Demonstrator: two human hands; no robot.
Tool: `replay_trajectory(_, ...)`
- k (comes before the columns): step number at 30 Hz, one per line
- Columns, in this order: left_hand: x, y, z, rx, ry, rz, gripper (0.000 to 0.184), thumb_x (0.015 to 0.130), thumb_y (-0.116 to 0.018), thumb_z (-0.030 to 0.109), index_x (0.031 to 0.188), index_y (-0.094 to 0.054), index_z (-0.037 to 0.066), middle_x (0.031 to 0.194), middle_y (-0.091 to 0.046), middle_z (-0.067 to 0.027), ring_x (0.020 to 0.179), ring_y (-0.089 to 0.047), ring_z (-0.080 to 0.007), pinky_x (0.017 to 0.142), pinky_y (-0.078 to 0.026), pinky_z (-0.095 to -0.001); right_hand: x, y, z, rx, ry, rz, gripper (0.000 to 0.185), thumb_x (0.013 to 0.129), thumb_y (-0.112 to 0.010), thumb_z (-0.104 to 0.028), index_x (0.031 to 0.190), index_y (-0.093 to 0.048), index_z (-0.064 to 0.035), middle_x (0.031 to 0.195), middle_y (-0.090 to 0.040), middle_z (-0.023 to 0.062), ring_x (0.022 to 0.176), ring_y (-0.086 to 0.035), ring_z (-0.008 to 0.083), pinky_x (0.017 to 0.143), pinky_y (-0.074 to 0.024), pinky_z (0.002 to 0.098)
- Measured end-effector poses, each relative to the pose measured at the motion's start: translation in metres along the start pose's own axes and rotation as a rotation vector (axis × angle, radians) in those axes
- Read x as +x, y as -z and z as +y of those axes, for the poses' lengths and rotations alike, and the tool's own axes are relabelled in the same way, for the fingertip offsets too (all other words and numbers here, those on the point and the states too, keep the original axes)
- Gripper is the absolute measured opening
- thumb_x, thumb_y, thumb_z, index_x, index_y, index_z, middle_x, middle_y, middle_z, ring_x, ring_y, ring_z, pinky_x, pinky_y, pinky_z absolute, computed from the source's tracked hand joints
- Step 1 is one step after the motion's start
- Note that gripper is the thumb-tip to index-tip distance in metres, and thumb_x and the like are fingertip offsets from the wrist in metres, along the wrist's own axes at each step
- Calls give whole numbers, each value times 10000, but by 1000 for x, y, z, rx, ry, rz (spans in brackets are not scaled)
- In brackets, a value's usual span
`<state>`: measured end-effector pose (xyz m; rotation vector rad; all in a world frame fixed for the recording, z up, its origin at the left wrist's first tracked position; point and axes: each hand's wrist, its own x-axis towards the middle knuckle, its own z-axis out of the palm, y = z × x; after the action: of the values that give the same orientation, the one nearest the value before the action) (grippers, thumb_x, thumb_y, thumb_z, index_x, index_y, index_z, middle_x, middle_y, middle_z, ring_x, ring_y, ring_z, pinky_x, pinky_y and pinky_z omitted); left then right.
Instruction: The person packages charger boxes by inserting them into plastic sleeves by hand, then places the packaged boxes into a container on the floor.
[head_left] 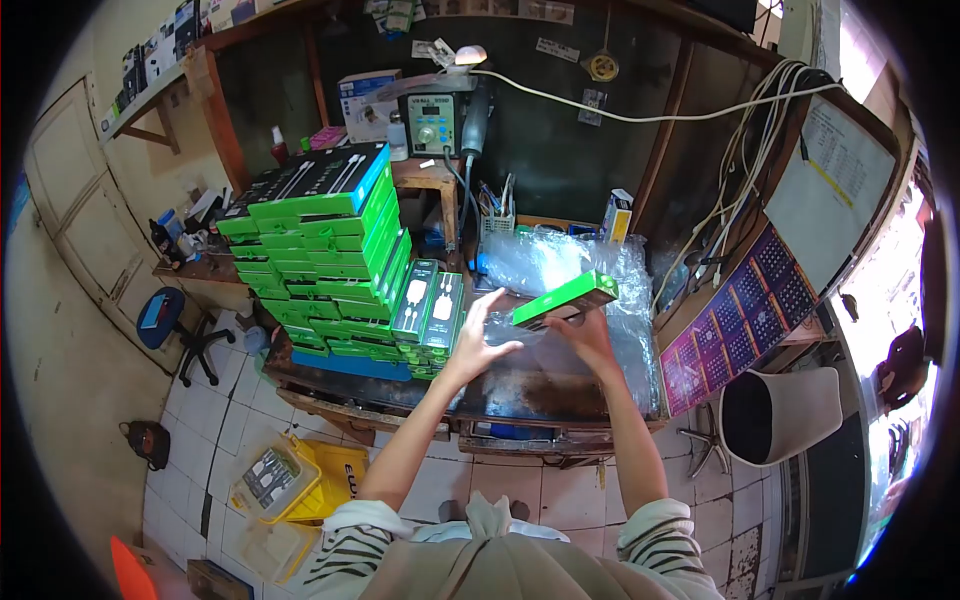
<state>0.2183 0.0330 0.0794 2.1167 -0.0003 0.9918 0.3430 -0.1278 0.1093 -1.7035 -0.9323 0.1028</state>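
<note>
My right hand [587, 338] grips a slim green and black box [566, 299] from below, holding it tilted above the dark desk top [540, 390]. To the left of that box, my left hand [483, 343] is open, thumb and fingers apart, with nothing between them. Close by my left hand stand small boxes with a white cable pictured on them [442, 310]. Behind these rises a tall stack of green and black boxes [320, 240]. Crumpled clear plastic wrap [610, 270] lies on the desk beyond the held box.
A soldering or hot-air station [432, 125] sits on a small wooden shelf [425, 175] at the back. White cables [735, 190] hang at the right beside a purple calendar sheet [735, 315]. A yellow container [335, 470] is on the tiled floor, and a white chair [800, 415] stands right.
</note>
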Motion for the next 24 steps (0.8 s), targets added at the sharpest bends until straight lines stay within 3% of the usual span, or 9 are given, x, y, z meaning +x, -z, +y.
replay_trajectory(2, 0, -7, -6, -154, 126, -110, 763, 622, -761, 177, 1278, -388, 73, 1204, -507, -123, 1124, -478, -257, 953, -367, -346, 1, 1, -8, -34, -39, -14, 420, 680, -749, -223, 998, -562, -21, 945, -621, 110, 879, -596, 211, 758, -460, 325)
replay_trajectory(6, 4, -16, -7, -145, 104, -113, 652, 641, -741, 132, 1229, -465, 81, 1140, -569, -109, 1052, -547, -232, 891, -421, -334, 6, -1, 4, -84, -29, -38, 451, 669, -757, -234, 1012, -553, -22, 967, -617, 110, 892, -594, 210, 758, -464, 327)
replay_trajectory(8, 4, -17, -4, -247, 203, -128, 519, 688, -704, 69, 1172, -519, 32, 1100, -592, -103, 996, -567, -167, 861, -434, -284, 6, 0, -1, -137, -46, -117, 479, 660, -763, -242, 1023, -543, -20, 978, -617, 107, 911, -593, 214, 769, -464, 328)
replay_trajectory(10, 0, -22, -9, -293, 168, -126, 514, 703, -694, 57, 1184, -515, 40, 1071, -608, -69, 954, -570, -128, 821, -452, -259, 7, 2, 2, -194, -9, -180, 577, 680, -749, -221, 1140, -456, -33, 1017, -598, 126, 931, -589, 236, 784, -466, 333)
replay_trajectory(13, -3, -28, -14, -410, 246, -84, 541, 701, -709, 68, 1203, -508, 54, 1060, -609, -47, 917, -567, -103, 770, -468, -240, 10, 2, 0, 186, -2, -94, 816, 729, -702, -128, 1326, -147, -83, 1046, -544, 159, 922, -583, 239, 805, -471, 331)
replay_trajectory(14, -5, -28, -16, -410, 245, -82, 541, 701, -709, 68, 1203, -508, 54, 1060, -609, -47, 917, -567, -103, 770, -468, -240, 13, 3, -3, 185, -1, -95, 816, 729, -702, -128, 1326, -147, -83, 1046, -544, 159, 922, -583, 239, 805, -471, 331)
replay_trajectory(16, -4, -26, -13, -359, 289, -111, 545, 693, -716, 68, 1198, -513, 54, 1060, -609, -47, 887, -574, -99, 753, -470, -236, 17, 3, -13, 139, 285, 150, 775, 734, -693, -87, 1308, -173, -81, 1017, -544, 140, 881, -587, 208, 785, -475, 310)
replay_trajectory(20, 3, -18, 6, -259, 375, -146, 581, 677, -727, 65, 1211, -498, 54, 1013, -615, -44, 856, -583, -104, 757, -473, -241, 16, -2, 3, 223, 59, -11, 619, 718, -706, -79, 1186, -302, -94, 981, -547, 134, 929, -560, 198, 798, -452, 305)
replay_trajectory(24, 4, -31, -17, -408, 308, -75, 581, 667, -734, 60, 1198, -498, 44, 1001, -612, -48, 872, -581, -111, 792, -469, -254, 6, -12, -12, -90, 208, -61, 438, 760, -655, -62, 1105, -385, -70, 999, -541, 102, 900, -581, 205, 784, -451, 303)
